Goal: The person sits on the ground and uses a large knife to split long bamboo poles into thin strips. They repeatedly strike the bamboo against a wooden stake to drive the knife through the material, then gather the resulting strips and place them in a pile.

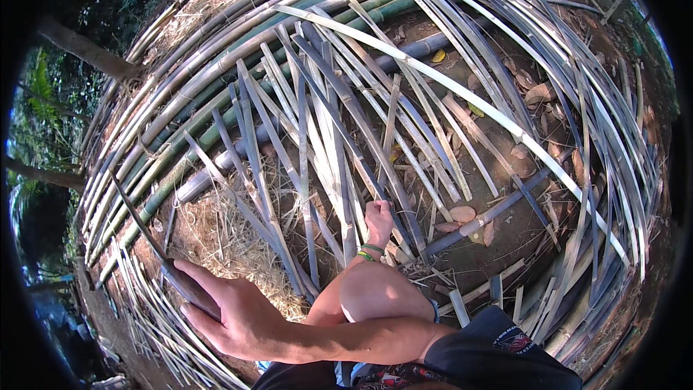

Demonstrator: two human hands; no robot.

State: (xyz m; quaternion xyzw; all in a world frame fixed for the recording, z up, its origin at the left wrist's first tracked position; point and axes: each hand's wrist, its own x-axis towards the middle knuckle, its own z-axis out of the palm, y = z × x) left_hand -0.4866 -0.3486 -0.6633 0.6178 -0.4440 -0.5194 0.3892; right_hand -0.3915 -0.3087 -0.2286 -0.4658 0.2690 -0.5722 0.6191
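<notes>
My right arm reaches across in front of me to the left. Its hand [242, 314] is closed around the handle of a machete [150, 240], whose long, thin blade points up and to the left. Under that forearm comes my left arm, and my left hand [378, 225], with green and yellow bands at the wrist, is closed on a split bamboo strip [345, 133] near its lower end. The strip slants away from me to the far left, among many other strips. My bare knee [390, 295] is raised just below the left hand.
Split bamboo strips [317, 152] lean over thick bamboo poles [209, 94] across the far left. A pale long strip [469, 97] crosses to a curved pile [613, 173] on the right. Dry straw [242, 245] and brown leaves [462, 214] lie on the soil. A tree trunk [86, 50] stands at left.
</notes>
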